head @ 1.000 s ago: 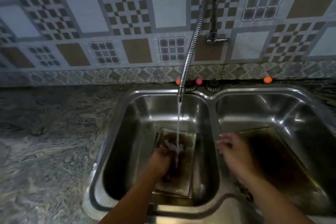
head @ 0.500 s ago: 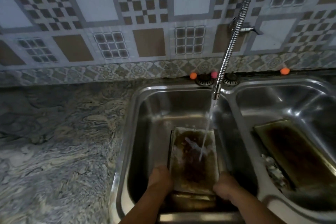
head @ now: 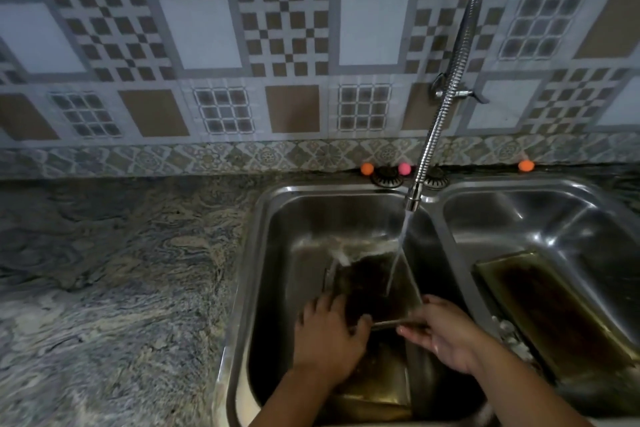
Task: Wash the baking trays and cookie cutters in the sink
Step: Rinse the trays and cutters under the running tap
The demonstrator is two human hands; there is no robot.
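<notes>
A: Double sink (head: 256, 253), tap (head: 437, 135) running into the left basin. Both arms reached down into it.

B: And the hands?

A: Left hand (head: 329, 336) lay on the near left corner of a dark baking tray (head: 374, 284), fingers spread, thumb hooked over its edge. Right hand (head: 446, 333) pinched the near right rim.

B: Other basin?

A: Second tray (head: 550, 308) leaning in there, with something pale and small (head: 507, 331) beside it, too blurry to tell.

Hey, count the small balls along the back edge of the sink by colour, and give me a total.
Orange balls: 2, one behind the left basin, one behind the right basin.
Pink ball: 1
Total: 3
</notes>
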